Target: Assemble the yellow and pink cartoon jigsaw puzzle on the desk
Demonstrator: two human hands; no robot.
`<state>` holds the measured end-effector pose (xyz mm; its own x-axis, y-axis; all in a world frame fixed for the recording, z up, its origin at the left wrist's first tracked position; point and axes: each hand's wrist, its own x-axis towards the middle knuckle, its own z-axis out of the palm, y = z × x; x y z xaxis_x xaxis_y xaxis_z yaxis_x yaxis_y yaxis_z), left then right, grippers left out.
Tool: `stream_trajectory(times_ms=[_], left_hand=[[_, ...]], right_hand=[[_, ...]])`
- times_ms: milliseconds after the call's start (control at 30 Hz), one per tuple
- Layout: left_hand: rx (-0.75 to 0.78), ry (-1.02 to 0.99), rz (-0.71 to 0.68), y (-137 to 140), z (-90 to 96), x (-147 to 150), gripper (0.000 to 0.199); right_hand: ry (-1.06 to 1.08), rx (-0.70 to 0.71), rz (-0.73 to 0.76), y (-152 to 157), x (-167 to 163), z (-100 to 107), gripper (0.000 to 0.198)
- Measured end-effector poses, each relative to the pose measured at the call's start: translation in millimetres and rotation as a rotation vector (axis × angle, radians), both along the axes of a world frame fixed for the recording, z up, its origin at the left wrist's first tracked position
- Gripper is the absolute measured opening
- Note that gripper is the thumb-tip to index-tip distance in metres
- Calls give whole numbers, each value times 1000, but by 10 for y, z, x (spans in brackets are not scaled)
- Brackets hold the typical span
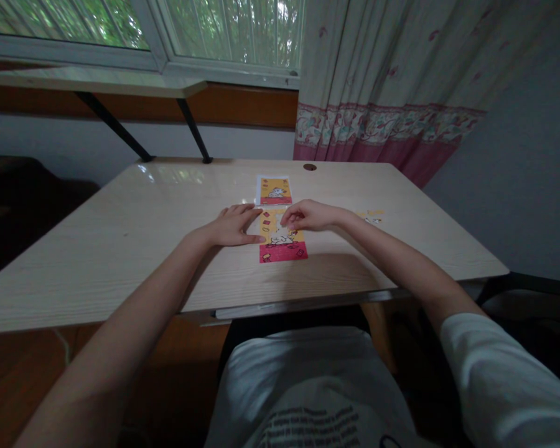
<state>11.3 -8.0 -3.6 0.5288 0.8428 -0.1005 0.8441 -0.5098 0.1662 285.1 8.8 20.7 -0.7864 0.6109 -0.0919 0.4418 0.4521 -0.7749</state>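
A yellow and pink cartoon picture (284, 253), seemingly a jigsaw puzzle, lies flat on the desk in front of me. A pale patch shows in its upper middle. My left hand (236, 225) rests open on the desktop, its thumb and a fingertip at the picture's left edge. Over the upper right part of the picture, my right hand (310, 215) is closed in a pinch; whatever is between its fingertips is too small to make out. Just beyond the picture lies a smaller matching picture card (275, 190) with a white border.
Several small yellow and white pieces (374, 218) lie right of the picture, partly behind my right forearm. The pale wooden desk (168, 261) has a round cable hole (310, 167) at the back. A raised shelf (98, 81) on black supports stands back left; a curtain (354, 124) hangs behind.
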Motion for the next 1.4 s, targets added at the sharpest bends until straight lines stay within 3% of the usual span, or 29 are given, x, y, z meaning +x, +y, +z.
stream_trajectory(times_ms=[467, 733, 933, 1400], left_hand=[[-9, 4, 5, -19, 27, 11, 118], [-9, -17, 6, -10, 6, -2, 115], [-7, -7, 6, -10, 16, 0, 115], [-17, -10, 1, -20, 19, 0, 116]], right_hand=[[-65, 57, -49, -54, -77, 4, 26], [-12, 56, 1, -75, -40, 55, 18], [-69, 145, -29, -115, -34, 46, 20], [-56, 144, 22, -288, -34, 97, 28]])
